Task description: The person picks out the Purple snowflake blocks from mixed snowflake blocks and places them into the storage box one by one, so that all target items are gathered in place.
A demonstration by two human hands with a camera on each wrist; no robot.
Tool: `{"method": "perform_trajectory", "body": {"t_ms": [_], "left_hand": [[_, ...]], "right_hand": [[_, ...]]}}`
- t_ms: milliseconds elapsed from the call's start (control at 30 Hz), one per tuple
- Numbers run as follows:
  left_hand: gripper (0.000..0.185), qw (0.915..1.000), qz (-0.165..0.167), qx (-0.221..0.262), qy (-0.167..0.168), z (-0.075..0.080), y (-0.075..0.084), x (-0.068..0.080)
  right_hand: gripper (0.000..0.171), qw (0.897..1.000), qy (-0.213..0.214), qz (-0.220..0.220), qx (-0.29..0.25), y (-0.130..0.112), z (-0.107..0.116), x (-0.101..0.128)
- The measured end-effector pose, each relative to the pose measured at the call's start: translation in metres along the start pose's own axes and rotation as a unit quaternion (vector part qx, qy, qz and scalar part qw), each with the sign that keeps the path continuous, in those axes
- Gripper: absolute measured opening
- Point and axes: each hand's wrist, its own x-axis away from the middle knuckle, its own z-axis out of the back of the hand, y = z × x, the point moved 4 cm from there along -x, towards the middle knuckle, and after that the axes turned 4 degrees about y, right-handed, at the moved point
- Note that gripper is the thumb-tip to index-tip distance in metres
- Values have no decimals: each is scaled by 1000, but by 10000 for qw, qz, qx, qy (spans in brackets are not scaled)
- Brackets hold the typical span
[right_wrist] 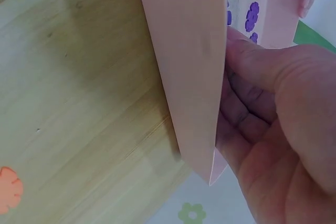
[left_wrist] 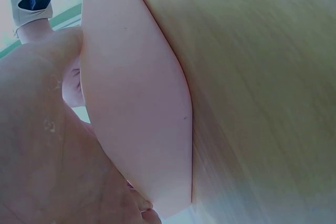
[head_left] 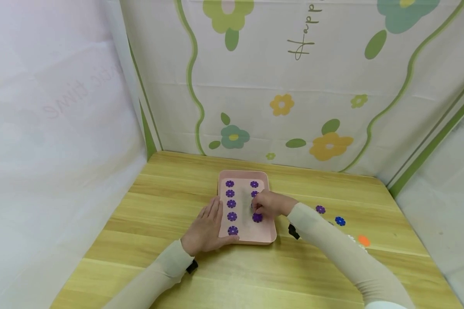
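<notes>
A shallow pink tray (head_left: 247,241) lies on the table, with purple flower-shaped pieces set in two columns. My left hand (head_left: 206,227) rests on its near left corner, fingers straight along the left rim and thumb along the front edge. In the left wrist view the palm lies beside the tray's pink wall (left_wrist: 136,93). Over the right column, my right hand (head_left: 268,203) reaches in with curled fingers and pinches a purple flower piece (head_left: 257,218) low over the tray floor. The right wrist view shows the curled fingers inside the rim; the fingertips are partly hidden by the wall.
Right of the tray, partly behind the right forearm, lie a purple piece (head_left: 320,209), a blue piece (head_left: 340,221), an orange piece (head_left: 364,240) and white pieces (head_left: 351,238). A flower-printed cloth (head_left: 255,86) hangs behind the wooden table (head_left: 170,193).
</notes>
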Motion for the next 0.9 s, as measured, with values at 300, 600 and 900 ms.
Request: {"method": "perform_trajectory", "body": {"t_ms": [300, 600, 900], "left_hand": [[121, 9999, 68, -78, -65, -1, 0, -2], [121, 10000, 65, 18, -40, 1, 0, -2], [122, 10000, 55, 49, -34, 0, 0, -3]], "right_hand": [[13, 9996, 7, -149, 258, 1, 18, 9], [10, 9972, 253, 1, 708, 20, 54, 50], [20, 9953, 469, -362, 764, 58, 74, 104]]}}
